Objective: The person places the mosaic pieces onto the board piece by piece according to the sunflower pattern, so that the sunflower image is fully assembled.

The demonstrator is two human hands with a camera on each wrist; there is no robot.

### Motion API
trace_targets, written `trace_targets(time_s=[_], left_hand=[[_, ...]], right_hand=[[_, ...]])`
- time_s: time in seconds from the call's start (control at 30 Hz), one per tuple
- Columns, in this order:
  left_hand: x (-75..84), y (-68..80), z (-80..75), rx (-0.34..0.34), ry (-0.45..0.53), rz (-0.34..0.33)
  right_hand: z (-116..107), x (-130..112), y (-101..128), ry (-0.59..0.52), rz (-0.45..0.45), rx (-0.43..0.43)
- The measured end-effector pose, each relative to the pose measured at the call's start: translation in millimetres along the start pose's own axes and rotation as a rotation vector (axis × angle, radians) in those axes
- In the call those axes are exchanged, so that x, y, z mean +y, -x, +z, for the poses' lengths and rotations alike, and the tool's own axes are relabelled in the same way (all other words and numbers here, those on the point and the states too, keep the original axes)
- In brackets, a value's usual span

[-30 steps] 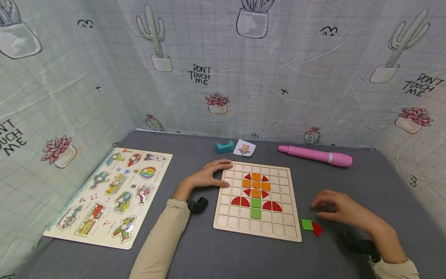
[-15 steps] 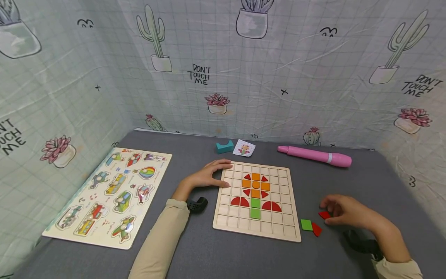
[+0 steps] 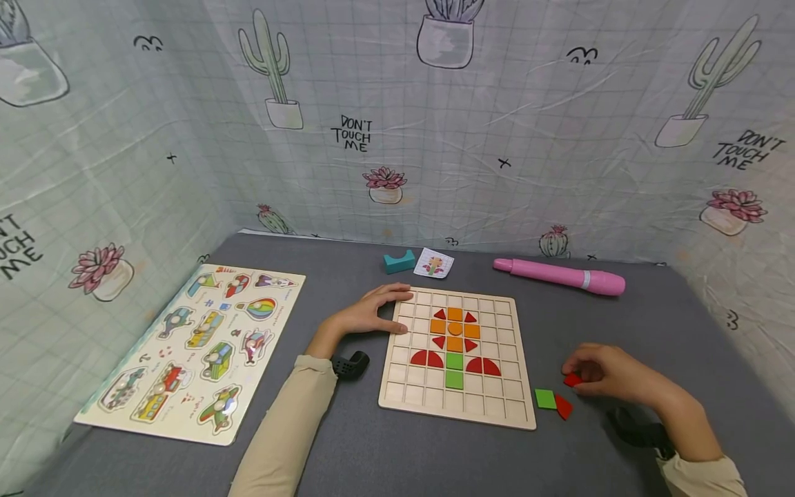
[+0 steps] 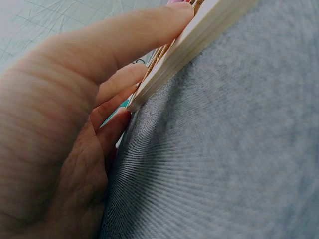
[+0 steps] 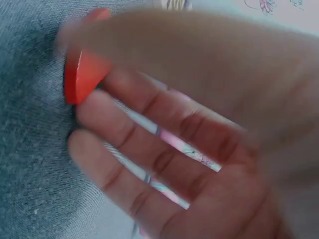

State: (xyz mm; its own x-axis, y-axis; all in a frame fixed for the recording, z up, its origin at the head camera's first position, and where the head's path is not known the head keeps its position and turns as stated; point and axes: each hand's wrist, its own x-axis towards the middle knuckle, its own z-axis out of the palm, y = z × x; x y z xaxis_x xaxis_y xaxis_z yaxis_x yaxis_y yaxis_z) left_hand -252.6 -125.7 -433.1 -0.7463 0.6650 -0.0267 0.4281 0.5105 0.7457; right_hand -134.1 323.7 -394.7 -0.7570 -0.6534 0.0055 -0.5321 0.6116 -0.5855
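Note:
In the head view, my left hand point(image 3: 370, 312) rests at the left edge of a wooden grid board point(image 3: 400, 390), thumb over its top. The left wrist view shows the thumb point(image 4: 149, 30) on the board's edge point(image 4: 164, 74) and the other fingertips against its side. Orange squares point(image 3: 455, 314), a circle, red triangles and quarter circles, and green squares point(image 3: 454, 379) form a flower in the cells. My right hand point(image 3: 611, 374) pinches a red quarter-circle tile point(image 5: 87, 69) between thumb and fingers, right of the board. Below it lie a green square tile point(image 3: 545, 399) and another red tile point(image 3: 563, 407).
A picture puzzle board point(image 3: 186, 359) with vehicle pieces lies on the left. Behind the grid board are a teal block point(image 3: 399, 261), a small pattern card point(image 3: 433, 264) and a pink pen-like stick point(image 3: 559, 276). A printed cloth point(image 3: 435, 172) hangs along the back.
My right hand has lowered towards the table, and a red tile now shows between its fingers. It has since shifted slightly left with the tile. The left hand stays on the board.

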Motion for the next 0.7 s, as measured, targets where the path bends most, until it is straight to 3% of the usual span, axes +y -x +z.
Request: trace_targets(time_s=[0.37,0.7], left_hand=[[2.7,0.8,-0.5,0.005,-0.008,0.0],[4.2,0.1,0.1,0.005,-0.01,-0.016]], right_hand=[[3.4,-0.1,-5.3,0.014,-0.046,0.041],[8.6,-8.3,-13.3,0.067,-0.166,0.128]])
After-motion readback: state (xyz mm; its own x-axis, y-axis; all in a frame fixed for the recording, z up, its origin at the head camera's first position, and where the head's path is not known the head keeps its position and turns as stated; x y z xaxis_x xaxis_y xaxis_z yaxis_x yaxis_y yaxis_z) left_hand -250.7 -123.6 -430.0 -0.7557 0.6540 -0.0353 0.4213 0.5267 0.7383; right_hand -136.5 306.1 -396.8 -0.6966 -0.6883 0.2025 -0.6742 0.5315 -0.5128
